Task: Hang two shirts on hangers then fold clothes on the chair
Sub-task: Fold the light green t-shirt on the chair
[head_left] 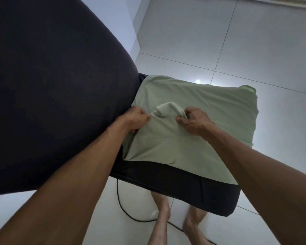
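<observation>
Here a pale green shirt [193, 135] is spread over the dark chair seat [175, 188], right of the chair back [51, 85]. Its raised middle fold is pinched by left hand [136, 119] and right hand [194, 121], fingers curled on cloth.

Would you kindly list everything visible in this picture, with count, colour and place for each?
Garment: one, pale green, spread over the chair seat, bunched up between the hands.
Chair: one, black; the seat front shows below the garment, and the large dark backrest fills the left of the view.
Cable: one, black, curving on the floor under the seat.
Floor: white glossy tiles, all around the chair.
Left hand: one, pinching the garment at its left edge.
Right hand: one, gripping the bunched fold.
Feet: two, bare, on the floor below the seat.
</observation>
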`<state>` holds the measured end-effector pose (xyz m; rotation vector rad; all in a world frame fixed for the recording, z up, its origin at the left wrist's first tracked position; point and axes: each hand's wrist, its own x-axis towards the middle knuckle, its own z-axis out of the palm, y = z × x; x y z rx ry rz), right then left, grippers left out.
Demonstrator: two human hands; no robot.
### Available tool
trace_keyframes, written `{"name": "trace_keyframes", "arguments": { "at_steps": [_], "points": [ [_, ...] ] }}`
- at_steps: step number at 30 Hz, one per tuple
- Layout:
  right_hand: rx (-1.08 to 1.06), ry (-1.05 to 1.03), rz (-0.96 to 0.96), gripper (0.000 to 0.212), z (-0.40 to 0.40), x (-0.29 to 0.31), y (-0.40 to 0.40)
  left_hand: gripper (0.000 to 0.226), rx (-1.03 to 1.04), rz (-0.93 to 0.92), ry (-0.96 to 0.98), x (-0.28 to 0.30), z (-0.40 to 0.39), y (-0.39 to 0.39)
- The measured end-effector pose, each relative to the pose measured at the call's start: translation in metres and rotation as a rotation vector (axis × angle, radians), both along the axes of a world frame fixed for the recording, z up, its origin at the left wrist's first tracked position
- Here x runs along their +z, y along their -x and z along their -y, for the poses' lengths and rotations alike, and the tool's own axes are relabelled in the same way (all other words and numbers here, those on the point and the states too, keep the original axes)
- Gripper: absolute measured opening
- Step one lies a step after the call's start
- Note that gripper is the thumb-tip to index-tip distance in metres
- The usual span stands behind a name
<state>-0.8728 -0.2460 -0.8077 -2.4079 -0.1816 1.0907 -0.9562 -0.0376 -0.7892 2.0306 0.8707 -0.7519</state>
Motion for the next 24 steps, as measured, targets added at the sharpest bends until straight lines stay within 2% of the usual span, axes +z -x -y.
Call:
{"name": "trace_keyframes", "arguments": {
  "at_steps": [3,6,8,10,12,16,22,24],
  "points": [
    [0.041,-0.017,-0.011,0.035,0.004,0.002,0.002,0.040,-0.156,-0.191,0.009,0.008,0.000,0.015],
    [0.165,0.002,-0.045,0.049,0.012,0.011,0.000,0.083,-0.373,-0.422,-0.117,0.019,0.011,0.037],
    [0.279,0.061,-0.068,0.058,0.020,0.020,-0.002,0.103,-0.426,-0.478,-0.189,0.022,0.023,0.053],
    [0.406,0.164,-0.064,0.055,0.030,0.026,-0.001,0.097,-0.415,-0.452,-0.266,0.018,0.032,0.068],
    [0.501,0.259,-0.029,0.038,0.042,0.027,0.000,0.072,-0.415,-0.388,-0.370,0.014,0.034,0.076],
    [0.508,0.302,0.049,0.024,0.060,0.030,-0.001,0.039,-0.434,-0.285,-0.511,0.009,0.039,0.070],
    [0.503,0.327,0.132,0.032,0.063,0.033,0.011,0.050,-0.367,-0.332,-0.625,0.000,0.051,0.074],
    [0.492,0.356,0.132,0.040,0.060,0.034,0.014,0.045,-0.370,-0.240,-0.741,0.004,0.062,0.080]
  ]
}}
